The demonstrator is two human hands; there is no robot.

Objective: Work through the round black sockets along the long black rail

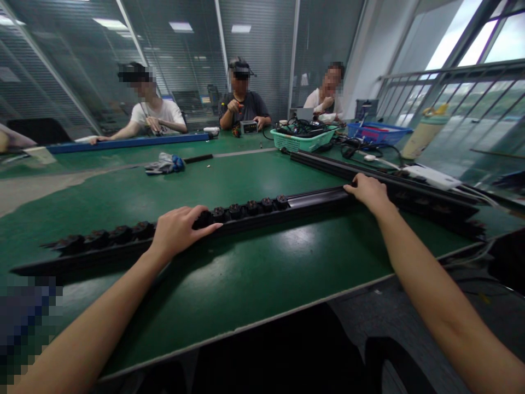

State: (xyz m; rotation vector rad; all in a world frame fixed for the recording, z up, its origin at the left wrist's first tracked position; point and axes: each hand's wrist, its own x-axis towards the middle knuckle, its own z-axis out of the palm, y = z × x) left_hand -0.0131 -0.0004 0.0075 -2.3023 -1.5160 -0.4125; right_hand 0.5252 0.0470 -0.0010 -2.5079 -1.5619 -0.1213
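A long black rail [311,201] lies across the green table [262,268] in front of me, carrying a row of several small black motors [246,208]. My left hand [178,230] rests on the rail among the motors, fingers curled over one of them. My right hand [369,191] lies on the bare right part of the rail, fingers bent over its far edge. More motors [106,236] sit on the rail to the left of my left hand.
A second black rail [348,169] runs diagonally at the right. Behind it stand a green basket [301,141] of cables, a blue tray [379,131] and a bottle [424,134]. A blue rail [127,143] and grey gloves [164,164] lie farther back. Three people sit at the far side.
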